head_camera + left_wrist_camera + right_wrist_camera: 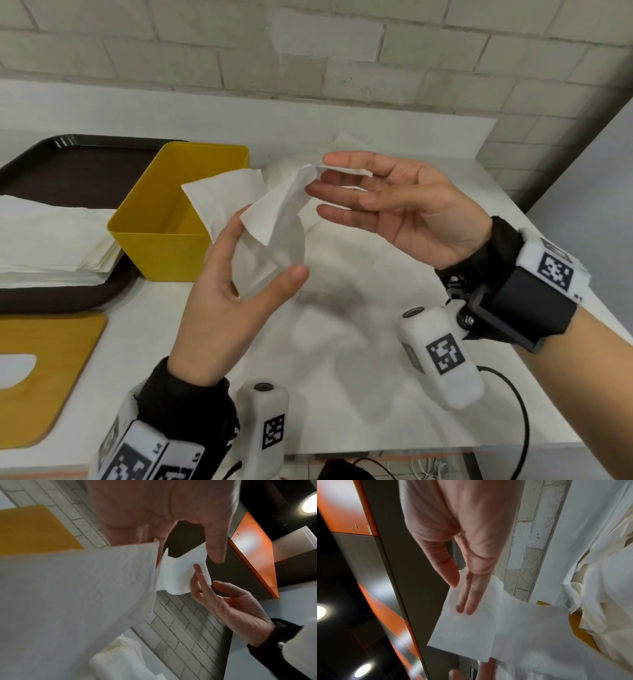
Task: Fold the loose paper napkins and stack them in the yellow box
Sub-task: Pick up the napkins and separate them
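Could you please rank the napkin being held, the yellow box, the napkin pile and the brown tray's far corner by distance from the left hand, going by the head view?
1. Napkin: held in the left hand.
2. Yellow box: just left of it.
3. Napkin pile: farther left, on the tray.
4. Tray's far corner: back left.

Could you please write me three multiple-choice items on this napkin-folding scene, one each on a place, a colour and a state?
1. Where is the stack of napkins?
A. on the dark tray
B. inside the box
C. on the floor

2. What colour is the box?
A. orange
B. yellow
C. white

3. How is the napkin being handled?
A. lying flat on the table
B. crumpled in one fist
C. held in the air between the left hand and right hand

Key: 1 A, the pile sits on the tray; 2 B, its walls are yellow; 3 C, both hands touch it above the table.
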Demonstrator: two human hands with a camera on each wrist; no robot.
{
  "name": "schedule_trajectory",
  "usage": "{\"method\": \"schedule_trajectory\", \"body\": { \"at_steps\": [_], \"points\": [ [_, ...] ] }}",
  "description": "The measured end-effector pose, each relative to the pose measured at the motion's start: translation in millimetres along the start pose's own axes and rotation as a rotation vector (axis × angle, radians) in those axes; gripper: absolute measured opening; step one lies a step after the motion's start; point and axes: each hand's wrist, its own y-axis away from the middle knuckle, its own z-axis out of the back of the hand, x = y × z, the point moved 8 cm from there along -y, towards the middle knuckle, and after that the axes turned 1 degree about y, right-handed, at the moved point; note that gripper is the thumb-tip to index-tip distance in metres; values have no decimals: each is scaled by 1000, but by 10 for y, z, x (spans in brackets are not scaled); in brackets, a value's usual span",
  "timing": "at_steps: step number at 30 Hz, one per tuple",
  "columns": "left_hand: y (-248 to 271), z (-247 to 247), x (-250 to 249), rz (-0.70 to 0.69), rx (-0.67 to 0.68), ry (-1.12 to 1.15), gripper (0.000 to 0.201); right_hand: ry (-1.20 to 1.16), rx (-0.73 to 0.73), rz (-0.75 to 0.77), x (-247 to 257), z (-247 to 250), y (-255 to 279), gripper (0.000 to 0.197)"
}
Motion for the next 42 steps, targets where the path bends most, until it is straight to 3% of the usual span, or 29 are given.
{"method": "schedule_trajectory", "body": {
  "at_steps": [2,6,10,13,15,21,27,30,31,37,42],
  "points": [
    [-18,12,-2,-19,-28,-50,83,-9,-19,4,11,14,3,38],
    [-60,86,10,-44,-119,-193,65,48,-59,50,127,-6,52,32],
    [-57,86,1,-39,-118,-186,22,448,-248,200,451,59,165,19],
    [-46,27,-15,-54,-83,-165,16,857,-347,338,634,64,220,14],
    [-46,0,-15,-76,-65,-171,21,938,-366,371,681,82,233,13],
    [-53,-27,-13,-102,-56,-129,50,863,-218,397,693,-48,277,16],
    [19,-129,-152,-107,-34,95,35,836,-281,238,463,-28,179,11],
    [51,-156,-185,-54,-36,145,75,807,-316,196,349,-8,142,13],
    [67,-175,-197,-55,-16,214,78,795,-322,191,322,-2,133,13],
    [72,-168,-182,-89,-64,231,21,798,-371,167,183,37,115,14],
    [80,-184,-139,-96,-72,209,20,788,-448,98,-34,110,115,12]
  ]
}}
